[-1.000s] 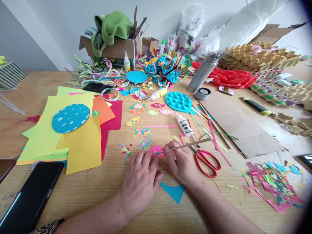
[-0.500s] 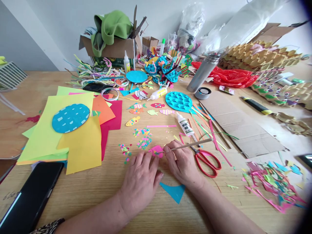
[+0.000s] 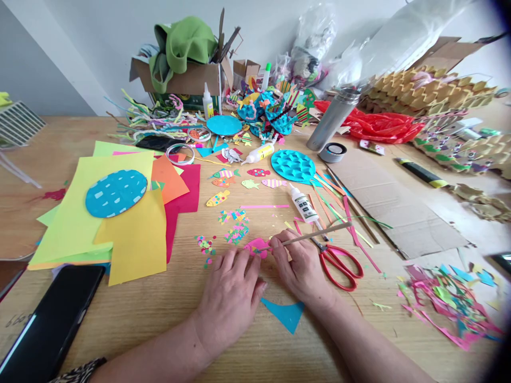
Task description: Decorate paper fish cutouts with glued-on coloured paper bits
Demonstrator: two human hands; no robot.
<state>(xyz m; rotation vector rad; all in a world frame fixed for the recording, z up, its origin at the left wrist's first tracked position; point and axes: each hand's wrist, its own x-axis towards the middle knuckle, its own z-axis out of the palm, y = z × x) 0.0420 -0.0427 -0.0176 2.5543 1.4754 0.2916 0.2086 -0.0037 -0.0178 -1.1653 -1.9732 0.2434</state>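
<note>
Midway along, towards the tabletop's (image 3: 179, 319) near edge, the pink paper fish (image 3: 257, 246) was steadied under the left hand (image 3: 227, 298), spread flat. A thin stick (image 3: 319, 233) was pinched by the right hand (image 3: 297, 266). Finished-looking fish (image 3: 217, 198) were laid beyond; the pink one was sparsely decorated.

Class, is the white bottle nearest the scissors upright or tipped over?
Tipped over: the bottle lies flat, nozzle pointing away from the scissors.

Flask (image 3: 332, 121): brushed metal, dull sheen. Beyond its base, bag (image 3: 379, 126): thin red plastic, crinkled, glossy. Before it, cardboard (image 3: 393, 205): matt brown, creased. Nearer than it, scissors (image 3: 341, 266): smooth red handles. Table (image 3: 167, 314) under flask: wood-grained, faint sheen.
</note>
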